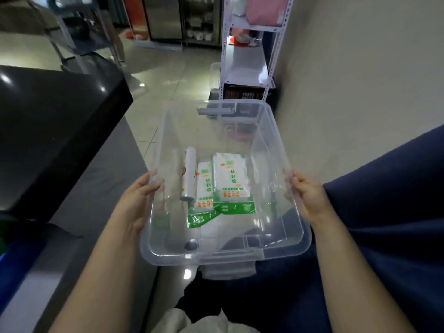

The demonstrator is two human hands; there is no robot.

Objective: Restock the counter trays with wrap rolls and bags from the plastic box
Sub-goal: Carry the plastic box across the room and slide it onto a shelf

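Note:
I hold a clear plastic box (283, 138) in front of me, above the floor. My left hand (138, 195) grips its left rim and my right hand (310, 198) grips its right rim. Inside lie a white wrap roll (188, 175) on the left and two packs of bags with green and orange print, a smaller pack (203, 191) beside a larger pack (231, 181). A second, see-through roll (176, 200) appears to lie along the left wall, with a grey end cap near the front.
A dark glossy counter (55, 131) runs along my left, with a grey side panel below it. A white metal shelf rack (249, 44) stands ahead by the beige wall on the right. Tiled floor stretches ahead between them.

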